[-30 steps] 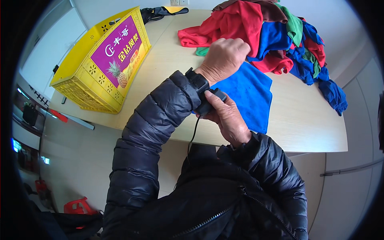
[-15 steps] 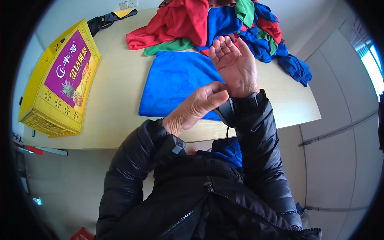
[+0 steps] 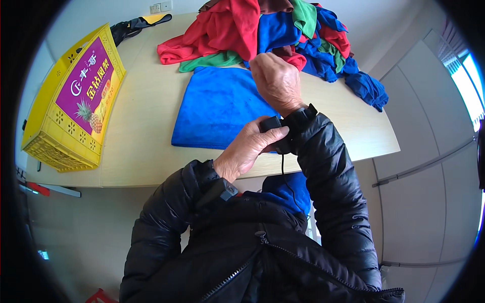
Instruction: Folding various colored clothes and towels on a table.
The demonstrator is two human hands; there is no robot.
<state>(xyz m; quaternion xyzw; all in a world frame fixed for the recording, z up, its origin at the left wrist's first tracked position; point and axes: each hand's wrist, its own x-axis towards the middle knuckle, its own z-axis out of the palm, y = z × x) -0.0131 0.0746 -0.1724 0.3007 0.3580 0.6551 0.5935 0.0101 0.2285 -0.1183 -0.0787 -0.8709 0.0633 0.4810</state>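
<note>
My left hand (image 3: 245,151) is closed around a small black device (image 3: 278,136) strapped at my right wrist, thumb lying along its near side. A thin black cable hangs down from the device. My right hand (image 3: 277,81) is raised with its back toward me and its fingers curled into a fist, holding nothing that I can see. Beneath the hands, a blue cloth (image 3: 217,111) lies flat on the table (image 3: 136,101), with faint dark smudges on its surface. Another black device (image 3: 227,190) sits on my left wrist.
A heap of red, blue, green and brown cloths (image 3: 227,30) covers the table's far side. To the left stands a yellow crate (image 3: 65,146) with a purple label. A black and yellow item (image 3: 134,28) lies behind it. White cabinets (image 3: 419,111) line the right.
My right hand has turned from palm up to back up, and its fingers have curled in. My left hand has shifted slightly down and taken hold of the wrist device.
</note>
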